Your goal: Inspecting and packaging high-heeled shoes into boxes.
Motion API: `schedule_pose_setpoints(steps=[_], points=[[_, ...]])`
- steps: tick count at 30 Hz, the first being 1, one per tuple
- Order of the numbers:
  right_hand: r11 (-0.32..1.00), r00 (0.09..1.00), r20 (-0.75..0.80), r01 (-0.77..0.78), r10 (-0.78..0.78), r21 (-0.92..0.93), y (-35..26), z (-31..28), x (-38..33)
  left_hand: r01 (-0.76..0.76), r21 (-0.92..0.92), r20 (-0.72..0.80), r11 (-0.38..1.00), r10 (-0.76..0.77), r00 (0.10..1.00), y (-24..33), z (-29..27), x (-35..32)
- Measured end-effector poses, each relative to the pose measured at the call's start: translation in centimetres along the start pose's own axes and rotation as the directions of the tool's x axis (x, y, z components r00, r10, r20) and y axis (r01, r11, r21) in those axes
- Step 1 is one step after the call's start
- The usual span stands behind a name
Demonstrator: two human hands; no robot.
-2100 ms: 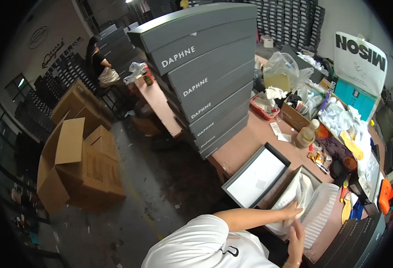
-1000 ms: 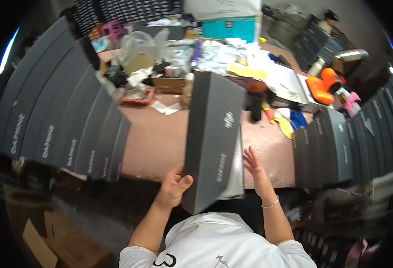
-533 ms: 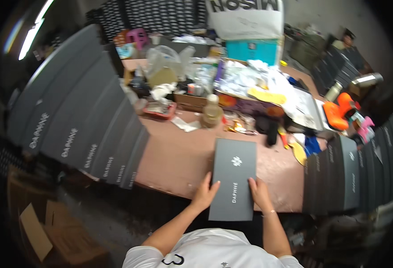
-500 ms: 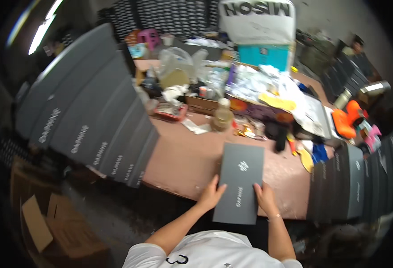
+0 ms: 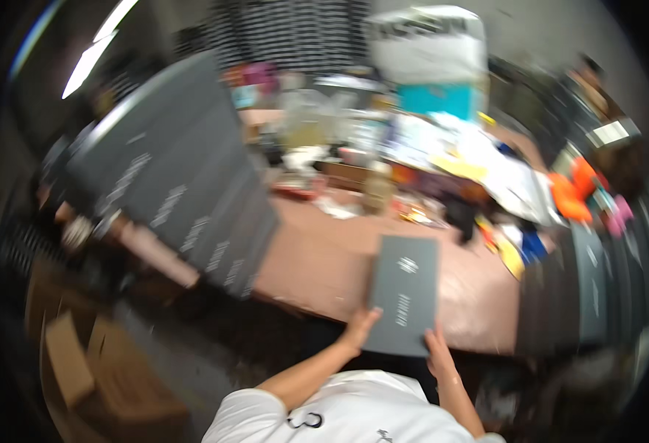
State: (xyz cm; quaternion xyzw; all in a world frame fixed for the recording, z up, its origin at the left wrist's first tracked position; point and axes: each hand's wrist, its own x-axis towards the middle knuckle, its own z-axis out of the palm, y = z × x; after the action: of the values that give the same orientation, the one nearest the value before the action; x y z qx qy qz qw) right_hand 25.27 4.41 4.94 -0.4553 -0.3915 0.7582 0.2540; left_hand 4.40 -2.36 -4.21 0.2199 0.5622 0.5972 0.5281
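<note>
A flat dark grey lidded box (image 5: 404, 288), like a shoe box, lies at the front edge of the pinkish table (image 5: 317, 255), with pale printing on its lid. My left hand (image 5: 360, 330) grips its left side near the front corner, thumb along the edge. Against its right side near the front corner my right hand (image 5: 440, 356) is pressed, fingers closed on the edge. The fingers under the box are hidden. The lid looks closed.
A tall stack of grey boxes (image 5: 184, 170) leans at left; another person's arm (image 5: 151, 251) reaches beside it. More boxes (image 5: 586, 288) stand at right. Behind are a bottle (image 5: 377, 188), papers (image 5: 427, 144), orange items (image 5: 571, 192). An open carton (image 5: 129, 369) sits lower left.
The view has turned, shifting the scene rightward and blurring it. Another person's arm has come in beside the left stack. My hands still hold the box, now slightly nearer its front corners.
</note>
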Motion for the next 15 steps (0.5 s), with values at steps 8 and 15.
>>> schedule_pose_setpoints(steps=[8,15], points=[[0.255,0.498,0.276,0.757,-0.822,-0.602,-12.0,-2.8,-10.3,0.020,-0.420,0.443,0.907,0.186,0.877,16.6,13.5,-3.8],[0.229,0.003,-0.235,0.245,-0.972,-0.942,-25.9,-16.3,-14.9,-0.391,-0.141,0.779,0.910,0.345,0.523,19.0,31.1,0.2]])
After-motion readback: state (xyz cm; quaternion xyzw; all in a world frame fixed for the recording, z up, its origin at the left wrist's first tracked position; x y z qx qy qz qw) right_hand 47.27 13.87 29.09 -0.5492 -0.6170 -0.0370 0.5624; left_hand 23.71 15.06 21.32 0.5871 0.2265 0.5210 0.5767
